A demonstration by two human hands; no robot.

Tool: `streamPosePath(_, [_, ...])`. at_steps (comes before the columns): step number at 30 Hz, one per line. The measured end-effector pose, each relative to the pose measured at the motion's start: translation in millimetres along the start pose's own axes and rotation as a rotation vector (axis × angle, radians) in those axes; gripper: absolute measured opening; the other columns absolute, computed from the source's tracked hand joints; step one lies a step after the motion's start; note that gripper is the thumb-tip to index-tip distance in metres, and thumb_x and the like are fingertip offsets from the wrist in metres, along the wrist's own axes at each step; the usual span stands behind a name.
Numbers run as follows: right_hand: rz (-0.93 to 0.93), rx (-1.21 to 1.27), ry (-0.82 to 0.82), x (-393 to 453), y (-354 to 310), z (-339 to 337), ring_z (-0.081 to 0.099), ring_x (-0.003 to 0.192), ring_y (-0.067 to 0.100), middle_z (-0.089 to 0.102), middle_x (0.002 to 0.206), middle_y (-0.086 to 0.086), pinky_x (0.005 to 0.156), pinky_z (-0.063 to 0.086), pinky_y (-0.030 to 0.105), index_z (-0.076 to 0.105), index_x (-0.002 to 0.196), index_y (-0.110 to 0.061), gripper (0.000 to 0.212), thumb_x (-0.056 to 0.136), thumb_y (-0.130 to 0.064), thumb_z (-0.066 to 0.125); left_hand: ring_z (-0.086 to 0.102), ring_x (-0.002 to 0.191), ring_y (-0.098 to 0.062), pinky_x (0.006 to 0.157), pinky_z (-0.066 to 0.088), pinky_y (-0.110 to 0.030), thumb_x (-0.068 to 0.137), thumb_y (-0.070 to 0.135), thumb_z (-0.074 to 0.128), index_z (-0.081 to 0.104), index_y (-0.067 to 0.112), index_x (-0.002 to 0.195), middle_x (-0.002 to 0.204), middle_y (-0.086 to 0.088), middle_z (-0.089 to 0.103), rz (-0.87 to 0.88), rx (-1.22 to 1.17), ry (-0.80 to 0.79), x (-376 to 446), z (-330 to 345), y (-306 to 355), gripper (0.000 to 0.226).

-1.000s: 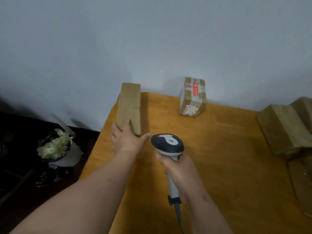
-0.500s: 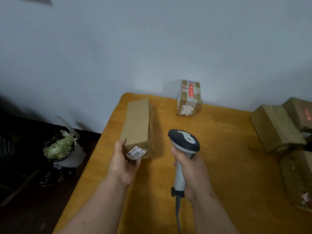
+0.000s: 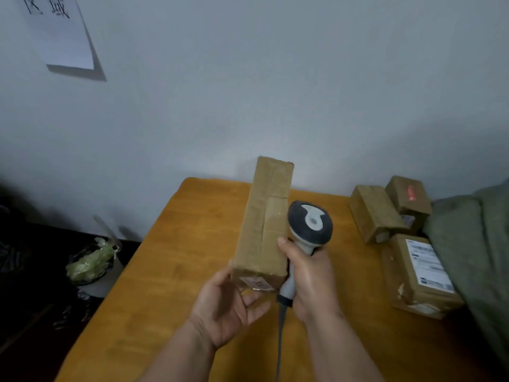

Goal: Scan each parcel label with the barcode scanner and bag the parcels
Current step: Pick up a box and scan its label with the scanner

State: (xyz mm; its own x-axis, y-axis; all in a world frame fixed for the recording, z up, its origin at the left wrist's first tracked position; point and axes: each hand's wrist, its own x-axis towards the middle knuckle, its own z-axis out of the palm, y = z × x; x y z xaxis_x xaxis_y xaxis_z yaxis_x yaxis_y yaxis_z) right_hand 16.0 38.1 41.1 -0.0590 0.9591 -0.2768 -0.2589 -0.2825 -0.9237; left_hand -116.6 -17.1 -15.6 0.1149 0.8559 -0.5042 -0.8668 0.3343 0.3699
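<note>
A long brown cardboard parcel [image 3: 265, 216] is lifted off the wooden table [image 3: 176, 244], tilted up and away from me. My left hand [image 3: 230, 304] grips its near end from below, where a small white label [image 3: 257, 283] faces me. My right hand [image 3: 309, 274] holds a grey and white barcode scanner [image 3: 309, 223] by its handle, right beside the parcel. The scanner head points away from me, and its cable [image 3: 279, 340] hangs down.
Three more parcels [image 3: 374, 213] lie at the table's right side, one with a white shipping label [image 3: 429, 266]. A grey-green bag [image 3: 479, 257] lies at the far right. A bin with green plastic [image 3: 91, 261] stands on the floor to the left. A paper sheet [image 3: 60, 31] hangs on the wall.
My left hand has lifted the long parcel off the table and swung it right, up against the scanner. The small parcel at the back is hidden now. The view has shifted upward.
</note>
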Motion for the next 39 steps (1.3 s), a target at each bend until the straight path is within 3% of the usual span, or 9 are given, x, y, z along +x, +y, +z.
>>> streamPosePath(4, [-0.100,-0.083,-0.008,-26.5,-12.0,-24.7,0.073,0.097,0.016,0.076,0.106,-0.005,0.081,0.062,0.041,0.061,0.126,-0.029,0.050,0.081,-0.018,0.082,0.069,0.100,-0.033,0.074,0.058,-0.048,0.095,0.011,0.055,0.062,0.036,0.124,0.110,-0.012,0.074,0.232,0.270,0.115,-16.2,30.9,-11.9,0.039])
streamPosePath(6, [-0.150,-0.118,-0.003,-37.5,-16.2,-32.0,0.071,0.098,0.010,0.074,0.109,-0.010,0.082,0.061,0.036,0.058,0.125,-0.034,0.054,0.079,-0.020,0.083,0.066,0.107,-0.028,0.080,0.057,-0.047,0.099,0.039,0.053,0.069,0.035,0.117,0.116,-0.007,0.073,0.211,0.451,0.124,-28.1,44.0,-15.3,0.025])
streamPosePath(8, [-0.178,-0.164,-0.011,-44.3,-18.9,-37.4,0.070,0.100,0.008,0.073,0.110,-0.013,0.086,0.059,0.035,0.058,0.125,-0.035,0.056,0.078,-0.022,0.085,0.063,0.115,-0.026,0.087,0.057,-0.051,0.085,0.074,0.049,0.070,0.036,0.117,0.119,-0.002,0.072,0.122,0.533,0.090,-35.7,51.3,-16.8,0.053])
streamPosePath(10, [-0.172,-0.147,-0.027,-48.9,-22.6,-41.9,0.071,0.100,0.009,0.075,0.109,-0.012,0.086,0.060,0.035,0.060,0.125,-0.033,0.055,0.078,-0.021,0.085,0.064,0.115,-0.027,0.086,0.057,-0.055,0.072,0.071,0.065,0.067,0.032,0.121,0.114,-0.003,0.074,0.113,0.541,0.081,-39.7,56.4,-19.0,0.063])
streamPosePath(15, [-0.116,0.063,0.004,-50.2,-31.9,-49.1,0.076,0.088,0.015,0.079,0.096,0.000,0.069,0.060,0.029,0.075,0.103,-0.023,0.022,0.082,-0.018,0.080,0.063,0.111,-0.038,0.080,0.058,-0.051,0.073,0.044,0.073,0.063,0.011,0.130,0.123,-0.022,0.067,0.055,0.129,0.027,-39.7,46.5,-20.5,0.066])
streamPosePath(18, [-0.084,0.057,0.082,-47.1,-30.1,-50.9,0.073,0.086,0.018,0.077,0.089,-0.002,0.069,0.056,0.029,0.069,0.113,-0.017,0.036,0.079,-0.022,0.081,0.066,0.104,-0.041,0.078,0.060,-0.049,0.077,0.050,0.069,0.064,0.011,0.130,0.130,-0.023,0.063,0.061,-0.007,-0.074,-42.9,31.8,-17.5,0.066])
streamPosePath(26, [-0.016,-0.048,-0.068,-62.0,-29.4,-40.6,0.064,0.065,0.016,0.070,0.067,-0.006,0.059,0.050,0.033,0.072,0.100,-0.016,0.053,0.054,-0.040,0.083,0.068,0.104,-0.040,0.080,0.059,-0.047,0.078,0.053,0.068,0.073,0.010,0.117,0.129,-0.021,0.064,0.153,-0.082,-0.054,-45.0,8.7,-10.7,0.059])
streamPosePath(35, [0.012,-0.094,-0.244,-72.4,-39.0,-39.0,0.061,0.060,0.019,0.066,0.074,0.008,0.054,0.049,0.033,0.072,0.096,-0.008,0.043,0.062,-0.028,0.090,0.054,0.127,-0.038,0.088,0.047,-0.042,0.076,0.050,0.069,0.068,0.011,0.124,0.133,-0.019,0.062,0.217,-0.222,0.029,-54.4,5.4,-2.2,0.061])
streamPosePath(39, [0.019,-0.123,-0.284,-77.1,-43.3,-39.5,0.060,0.058,0.018,0.065,0.072,0.009,0.052,0.048,0.032,0.073,0.090,-0.007,0.017,0.075,-0.013,0.078,0.049,0.131,-0.039,0.088,0.045,-0.044,0.075,0.049,0.069,0.077,0.011,0.109,0.132,-0.019,0.063,0.228,-0.258,0.016,-55.3,8.0,1.8,0.051])
